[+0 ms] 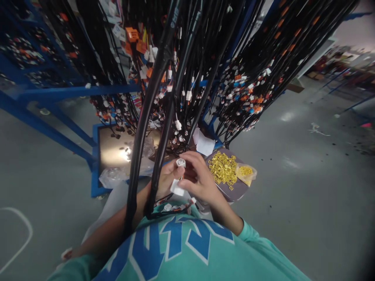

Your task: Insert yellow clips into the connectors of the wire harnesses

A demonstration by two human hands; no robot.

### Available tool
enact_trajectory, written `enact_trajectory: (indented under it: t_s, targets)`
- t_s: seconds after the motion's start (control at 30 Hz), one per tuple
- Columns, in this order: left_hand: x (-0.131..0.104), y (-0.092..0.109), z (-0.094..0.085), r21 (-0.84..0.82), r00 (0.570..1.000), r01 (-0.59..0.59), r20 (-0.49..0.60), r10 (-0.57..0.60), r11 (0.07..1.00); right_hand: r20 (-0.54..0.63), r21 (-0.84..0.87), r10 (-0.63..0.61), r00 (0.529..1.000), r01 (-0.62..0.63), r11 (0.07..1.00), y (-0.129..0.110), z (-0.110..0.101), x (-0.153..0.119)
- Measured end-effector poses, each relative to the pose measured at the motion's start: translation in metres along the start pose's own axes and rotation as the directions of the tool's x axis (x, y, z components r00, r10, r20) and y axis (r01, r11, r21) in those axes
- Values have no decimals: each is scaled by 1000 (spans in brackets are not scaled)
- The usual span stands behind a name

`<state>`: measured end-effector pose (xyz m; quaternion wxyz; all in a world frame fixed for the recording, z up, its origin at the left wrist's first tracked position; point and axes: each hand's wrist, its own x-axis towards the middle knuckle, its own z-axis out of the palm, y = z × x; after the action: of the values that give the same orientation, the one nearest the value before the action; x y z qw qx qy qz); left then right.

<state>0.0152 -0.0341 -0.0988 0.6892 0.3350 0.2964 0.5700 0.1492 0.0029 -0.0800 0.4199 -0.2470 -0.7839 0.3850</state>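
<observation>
My left hand (166, 177) is closed on a white connector (181, 162), its thumb across the front and the connector's open face pointing up. My right hand (200, 175) curls in from the other side, with its index fingertip at the connector's top edge and its thumb lower down. Beneath the thumbs hangs a white tag-like piece (177, 188), partly covered. Thick black cable bundles (148, 105) run down past my left forearm to my lap, where smaller white connectors (168, 207) lie on wires. The far fingers of both hands are partly hidden.
To my right, a dark stool-like surface (238, 191) bears many small yellow plastic pieces (224, 168) and a clear bag (247, 171) of more. Wire harnesses (246, 89) hang ahead from a blue metal rack (73, 91). Plastic bags (113, 177) lie on its base.
</observation>
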Motion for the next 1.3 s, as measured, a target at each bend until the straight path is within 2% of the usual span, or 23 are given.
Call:
enact_trajectory:
  t_s: [0.13, 0.27, 0.33, 0.43, 0.53, 0.63, 0.7, 0.77, 0.87, 0.93, 1.0, 1.1, 1.2, 1.27, 1.3]
  targets:
    - [2, 2, 2, 44, 998, 61, -31, -60, 997, 14, -2, 30, 999, -30, 1000, 1, -7, 6]
    - [3, 3, 5, 147, 995, 80, -75, -70, 986, 17, -22, 82, 996, -82, 996, 4, -6, 9]
    - [3, 5, 6, 131, 991, 104, -102, -91, 986, 7, -52, 78, 997, -78, 996, 6, -6, 9]
    - [3, 9, 6, 57, 986, 142, -91, -137, 988, 36, -137, 5, 999, 0, 991, 10, -11, 9]
    - [3, 11, 2, 4, 982, 181, -59, -180, 984, 115, -203, -127, 985, 148, 968, 14, -18, 9]
    - [4, 10, -3, -26, 965, 257, -46, -258, 966, 160, -186, -250, 955, 277, 943, 17, -23, 10]
    - [4, 9, -5, -13, 952, 305, -28, -305, 952, 184, -130, -281, 942, 306, 943, 19, -24, 10]
    - [5, 8, -5, 15, 944, 329, -18, -329, 944, 197, -43, -234, 952, 246, 968, 22, -24, 8]
    - [7, 7, -3, 38, 934, 358, -10, -358, 933, 155, 191, -32, 987, 2, 982, 31, -20, 2]
    - [9, 7, -2, 47, 924, 382, -8, -382, 923, 145, 370, 97, 985, -145, 918, 38, -17, -3]
    - [10, 6, -2, 56, 918, 396, -9, -396, 917, 159, 493, 169, 973, -227, 840, 43, -15, -6]
    - [13, 4, -3, 56, 912, 411, -18, -410, 910, 164, 610, 222, 961, -276, 743, 50, -12, -8]
    - [17, 1, -5, 47, 908, 418, -64, -415, 907, 123, 690, 255, 959, -267, 673, 64, -12, -10]
    - [19, 1, -6, 27, 903, 424, -81, -421, 905, 37, 682, 328, 944, -263, 682, 83, -18, -13]
    - [20, 1, -6, 12, 901, 428, -83, -426, 904, -26, 645, 389, 921, -282, 710, 97, -24, -15]
